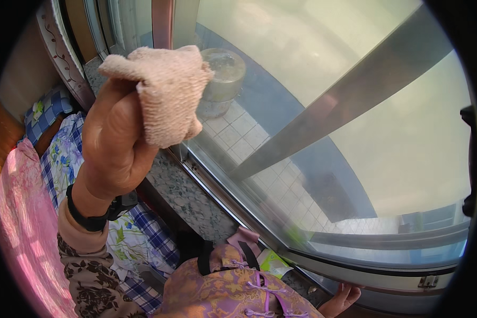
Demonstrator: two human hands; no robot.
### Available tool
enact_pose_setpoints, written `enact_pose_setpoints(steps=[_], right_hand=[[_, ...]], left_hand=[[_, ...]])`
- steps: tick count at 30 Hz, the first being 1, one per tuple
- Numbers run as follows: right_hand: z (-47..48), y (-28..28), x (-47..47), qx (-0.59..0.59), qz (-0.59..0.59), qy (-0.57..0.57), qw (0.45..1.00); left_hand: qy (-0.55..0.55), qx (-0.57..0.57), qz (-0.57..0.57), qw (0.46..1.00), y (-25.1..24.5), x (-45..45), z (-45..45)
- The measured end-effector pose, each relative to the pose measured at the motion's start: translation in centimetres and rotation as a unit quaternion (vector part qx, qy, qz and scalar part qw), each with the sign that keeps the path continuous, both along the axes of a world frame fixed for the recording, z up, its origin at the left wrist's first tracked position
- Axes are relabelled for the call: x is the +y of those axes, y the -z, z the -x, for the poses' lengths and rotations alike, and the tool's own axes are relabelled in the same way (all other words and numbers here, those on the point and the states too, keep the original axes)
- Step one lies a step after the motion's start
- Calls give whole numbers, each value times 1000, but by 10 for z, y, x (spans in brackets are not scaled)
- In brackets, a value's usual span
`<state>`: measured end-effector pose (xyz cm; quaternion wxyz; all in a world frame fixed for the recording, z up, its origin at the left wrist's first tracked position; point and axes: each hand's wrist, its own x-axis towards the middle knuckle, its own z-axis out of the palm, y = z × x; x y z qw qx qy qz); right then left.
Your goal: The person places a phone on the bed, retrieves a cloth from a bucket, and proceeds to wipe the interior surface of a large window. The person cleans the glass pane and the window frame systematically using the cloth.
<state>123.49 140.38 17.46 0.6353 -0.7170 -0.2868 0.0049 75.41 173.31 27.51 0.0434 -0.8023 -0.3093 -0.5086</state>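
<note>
A folded, pinkish-beige terry cloth (175,95) is gripped in my raised left hand (117,139), which wears a black watch at the wrist. Behind the cloth is the glass pane (270,190) of a metal-framed window; whether the two touch cannot be told. At the lower right, my right hand (342,300) has its fingers against the underside of the window's metal frame (381,274). Part of that hand is hidden, so its grip is unclear.
A speckled stone sill (183,194) runs beside the window track. A green-and-white packet (274,263) lies near my body. Floral and checked bedding (123,238) and pink fabric (28,214) are at the left. A round metal pot (222,75) stands beyond the glass.
</note>
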Motion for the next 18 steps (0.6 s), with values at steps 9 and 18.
enact_pose_setpoints(steps=[9, 18], right_hand=[[-6, 2, -13, 30, 48, 50, 997], [2, -4, -12, 32, 39, 41, 998]], left_hand=[[-91, -110, 301, 943, 120, -60, 78], [-105, 139, 509, 843, 183, -65, 66]])
